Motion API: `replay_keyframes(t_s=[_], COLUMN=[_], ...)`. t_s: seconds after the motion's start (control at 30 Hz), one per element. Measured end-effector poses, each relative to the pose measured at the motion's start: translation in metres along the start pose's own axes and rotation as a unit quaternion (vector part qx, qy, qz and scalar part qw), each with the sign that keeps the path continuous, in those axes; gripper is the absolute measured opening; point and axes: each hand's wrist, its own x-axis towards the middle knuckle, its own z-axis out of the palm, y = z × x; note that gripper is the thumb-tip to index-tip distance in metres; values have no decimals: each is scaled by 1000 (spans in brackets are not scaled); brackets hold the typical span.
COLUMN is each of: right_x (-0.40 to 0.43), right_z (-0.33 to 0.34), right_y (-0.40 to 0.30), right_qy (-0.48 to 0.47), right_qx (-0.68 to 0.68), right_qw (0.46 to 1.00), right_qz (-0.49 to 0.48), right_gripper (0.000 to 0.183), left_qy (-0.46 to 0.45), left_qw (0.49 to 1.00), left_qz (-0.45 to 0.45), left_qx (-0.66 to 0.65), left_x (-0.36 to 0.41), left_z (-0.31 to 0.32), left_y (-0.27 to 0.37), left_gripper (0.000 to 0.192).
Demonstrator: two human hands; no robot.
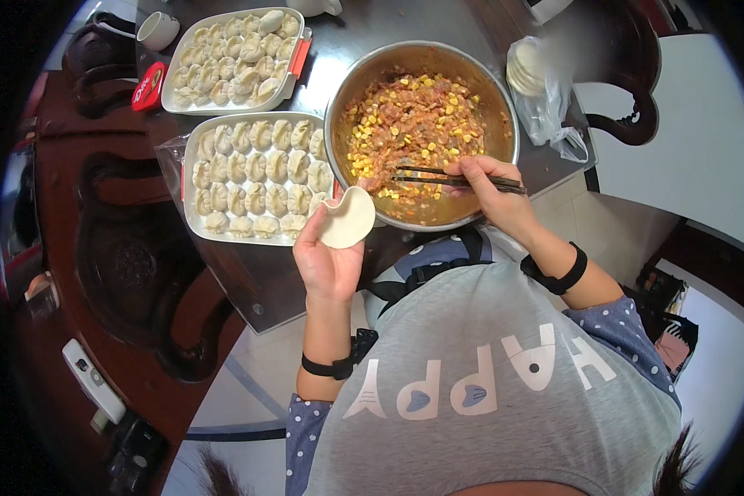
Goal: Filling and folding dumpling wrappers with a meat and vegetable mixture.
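Note:
My left hand (332, 266) holds a round dumpling wrapper (349, 220) on its fingers, beside the near left rim of a large metal bowl (421, 226). Meat filling with corn kernels (415, 124) lies in the bowl. Dark chopsticks (452, 177) are gripped in my right hand (487, 186) over the bowl's near side, their tips at the filling. To the left, a white tray (189, 192) holds rows of folded dumplings (256, 167), partly hidden behind the wrapper. Behind it stands a second tray (167, 93), also full of dumplings (226, 65).
A clear plastic bag with stacked wrappers (527, 68) lies right of the bowl. At the back left are a white cup (158, 31) and a red packet (149, 87). Dark carved chairs (130, 248) stand at the table's left side; another chair (638, 74) is at the right.

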Motion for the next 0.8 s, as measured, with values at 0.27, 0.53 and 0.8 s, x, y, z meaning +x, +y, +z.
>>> replay_keyframes(t_s=[0.27, 0.53, 0.8], right_x=[12, 34, 42], right_z=[-12, -14, -33], right_y=[-11, -11, -15], right_qy=[-6, -23, -25], right_qx=[75, 74, 100], right_qw=[994, 997, 995], right_qz=[84, 15, 14], right_gripper=[39, 33, 37], left_qy=[42, 92, 74], left_qw=[994, 973, 970], left_qz=[58, 173, 197], left_qx=[80, 121, 120], left_x=[-12, -10, 0], left_z=[11, 21, 39], left_y=[0, 12, 6], left_gripper=[35, 40, 42])
